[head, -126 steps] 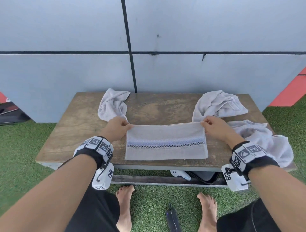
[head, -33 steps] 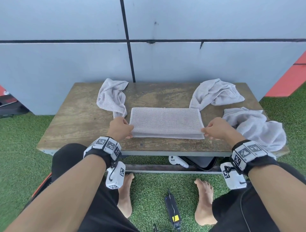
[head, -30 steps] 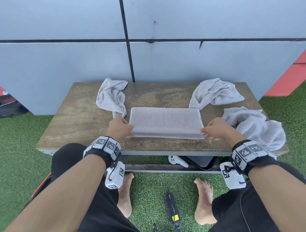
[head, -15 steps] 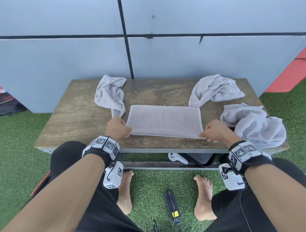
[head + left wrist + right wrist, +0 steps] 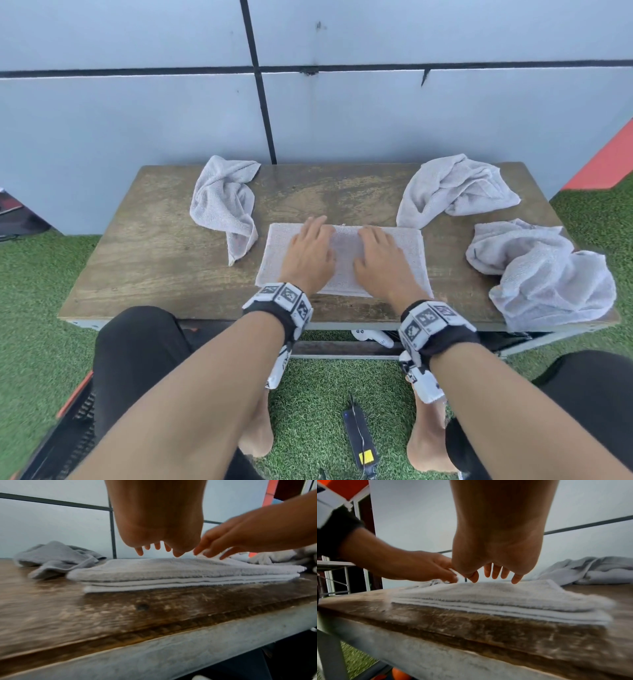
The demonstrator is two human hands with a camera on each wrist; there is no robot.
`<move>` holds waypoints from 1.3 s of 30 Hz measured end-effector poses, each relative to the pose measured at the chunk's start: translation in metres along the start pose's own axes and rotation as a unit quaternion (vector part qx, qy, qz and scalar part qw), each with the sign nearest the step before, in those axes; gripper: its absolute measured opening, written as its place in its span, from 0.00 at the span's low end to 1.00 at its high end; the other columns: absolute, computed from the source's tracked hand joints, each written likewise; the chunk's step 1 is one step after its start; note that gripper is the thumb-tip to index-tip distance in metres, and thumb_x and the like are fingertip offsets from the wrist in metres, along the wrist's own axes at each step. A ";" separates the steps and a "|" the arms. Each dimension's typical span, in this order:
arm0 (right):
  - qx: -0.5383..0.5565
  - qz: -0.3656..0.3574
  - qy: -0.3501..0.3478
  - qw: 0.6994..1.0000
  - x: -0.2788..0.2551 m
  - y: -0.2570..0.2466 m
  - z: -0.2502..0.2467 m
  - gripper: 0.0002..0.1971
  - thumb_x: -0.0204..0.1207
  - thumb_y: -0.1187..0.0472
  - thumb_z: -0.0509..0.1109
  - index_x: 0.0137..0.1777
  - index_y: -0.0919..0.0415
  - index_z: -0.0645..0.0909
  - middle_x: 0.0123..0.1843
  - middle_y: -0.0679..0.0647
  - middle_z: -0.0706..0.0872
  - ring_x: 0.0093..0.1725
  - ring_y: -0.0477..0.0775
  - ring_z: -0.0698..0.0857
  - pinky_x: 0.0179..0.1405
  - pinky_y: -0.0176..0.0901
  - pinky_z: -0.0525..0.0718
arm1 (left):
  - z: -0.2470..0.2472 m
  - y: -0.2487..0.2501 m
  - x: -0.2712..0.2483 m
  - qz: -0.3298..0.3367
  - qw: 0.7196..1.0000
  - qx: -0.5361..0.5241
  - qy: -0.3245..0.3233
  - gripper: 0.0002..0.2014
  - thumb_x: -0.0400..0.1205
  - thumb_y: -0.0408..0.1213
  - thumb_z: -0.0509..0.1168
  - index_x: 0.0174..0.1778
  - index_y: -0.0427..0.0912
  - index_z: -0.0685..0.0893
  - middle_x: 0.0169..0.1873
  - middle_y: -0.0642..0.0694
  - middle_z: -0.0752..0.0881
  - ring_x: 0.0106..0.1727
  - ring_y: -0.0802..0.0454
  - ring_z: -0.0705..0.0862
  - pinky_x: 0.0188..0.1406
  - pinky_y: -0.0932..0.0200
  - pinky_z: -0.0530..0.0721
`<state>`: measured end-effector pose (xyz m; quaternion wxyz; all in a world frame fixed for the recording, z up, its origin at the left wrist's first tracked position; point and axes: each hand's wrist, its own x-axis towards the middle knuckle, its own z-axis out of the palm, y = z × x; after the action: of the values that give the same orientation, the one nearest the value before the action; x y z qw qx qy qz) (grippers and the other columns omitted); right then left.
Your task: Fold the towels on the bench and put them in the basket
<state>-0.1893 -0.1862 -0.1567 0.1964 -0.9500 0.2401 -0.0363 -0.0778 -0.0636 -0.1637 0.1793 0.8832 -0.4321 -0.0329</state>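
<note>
A folded grey towel [image 5: 407, 250] lies in several layers at the middle of the wooden bench [image 5: 154, 260]. Both hands lie side by side on top of it, fingers straight and pointing away from me. My left hand [image 5: 310, 250] covers its left half and my right hand [image 5: 376, 255] its right half. In the left wrist view the fingertips [image 5: 157, 547] reach the towel [image 5: 171, 572] near its far edge. The right wrist view shows straight fingers [image 5: 496, 573] over the towel [image 5: 505, 596]. Neither hand grips anything.
Three crumpled grey towels lie on the bench: one at the back left [image 5: 224, 209], one at the back right [image 5: 452, 188], one at the right end [image 5: 544, 277]. A black mesh thing with an orange rim [image 5: 68, 421] sits on the grass by my left leg.
Both hands have let go of the towel's near corners and moved inward onto its top. Before that, the towel was folded over and its striped band hidden.
</note>
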 end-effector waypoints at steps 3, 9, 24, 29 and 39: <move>-0.024 -0.009 -0.042 0.999 0.007 0.001 0.025 0.30 0.89 0.51 0.49 0.89 0.56 0.50 0.91 0.51 0.49 0.89 0.52 0.47 0.87 0.57 0.49 | 0.024 0.001 0.002 0.008 0.994 0.062 -0.087 0.28 0.92 0.46 0.45 0.89 0.44 0.53 0.89 0.47 0.49 0.89 0.45 0.45 0.88 0.43 0.48; -0.081 -0.012 -0.025 0.996 0.007 0.012 0.044 0.32 0.86 0.44 0.36 0.90 0.48 0.43 0.91 0.45 0.40 0.89 0.48 0.39 0.88 0.59 0.40 | 0.037 -0.010 -0.002 0.019 0.994 0.087 -0.067 0.29 0.91 0.51 0.39 0.90 0.50 0.46 0.89 0.52 0.45 0.89 0.50 0.42 0.88 0.43 0.42; -0.079 0.043 -0.005 0.996 0.003 0.036 0.036 0.33 0.86 0.36 0.38 0.89 0.43 0.40 0.91 0.46 0.38 0.89 0.49 0.37 0.87 0.57 0.37 | 0.029 -0.040 -0.004 -0.042 0.997 0.043 -0.055 0.30 0.91 0.55 0.40 0.89 0.53 0.46 0.89 0.53 0.45 0.89 0.52 0.40 0.88 0.47 0.38; -0.080 0.064 -0.001 0.995 -0.001 0.047 0.031 0.35 0.86 0.37 0.38 0.90 0.49 0.40 0.91 0.47 0.38 0.89 0.48 0.37 0.87 0.54 0.37 | 0.023 -0.050 -0.009 -0.059 0.996 0.041 -0.052 0.30 0.91 0.55 0.38 0.90 0.52 0.45 0.89 0.53 0.43 0.89 0.54 0.39 0.87 0.49 0.36; -0.094 0.120 -0.001 0.988 -0.006 0.048 0.026 0.43 0.83 0.31 0.38 0.89 0.58 0.39 0.91 0.52 0.39 0.89 0.51 0.36 0.88 0.57 0.39 | 0.021 -0.066 -0.021 -0.116 0.991 0.058 -0.016 0.30 0.91 0.53 0.38 0.90 0.49 0.45 0.89 0.53 0.46 0.89 0.53 0.41 0.87 0.45 0.35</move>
<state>-0.2117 -0.2130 -0.1996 0.1097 -0.9285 0.3546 0.0113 -0.0458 -0.0163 -0.2080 0.1159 0.9356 -0.3309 -0.0424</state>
